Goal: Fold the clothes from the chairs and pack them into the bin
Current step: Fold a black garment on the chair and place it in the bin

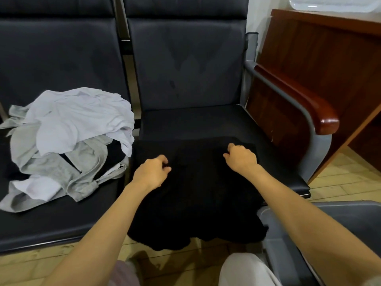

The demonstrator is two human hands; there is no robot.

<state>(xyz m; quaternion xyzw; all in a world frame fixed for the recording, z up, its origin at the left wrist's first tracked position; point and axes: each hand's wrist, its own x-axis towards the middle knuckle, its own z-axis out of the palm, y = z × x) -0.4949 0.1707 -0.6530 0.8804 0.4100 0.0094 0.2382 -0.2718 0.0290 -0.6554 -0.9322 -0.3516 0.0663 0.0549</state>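
- A black garment (202, 193) was found spread flat on the seat of the right-hand chair (185, 69), its near hem hanging over the seat's front edge
- The left hand (151, 172) was noted on the garment's left part, a little short of its far edge, with fingers curled and thumb closed against them, black cloth being pinched between
- The right hand (241, 156) was noted near the garment's far right corner, close to the far edge, with fingers curled down into the cloth and gripping it
- The two hands were seen apart from each other, the garment's middle lying between them, while the bulk of the cloth lay on the person's side of the hands, between and under the forearms
- A loose pile of white and grey clothes (68, 137) was recorded on the left-hand chair (61, 223), its right edge just beside the black garment; whether the two touched could not be told
- A grey bin (274, 242) was observed at lower right, just beside the garment's hanging right corner and partly hidden by the right forearm
- A wood-capped armrest (299, 100) was noted on the right-hand chair's outer side, with a wooden desk (319, 48) beyond it
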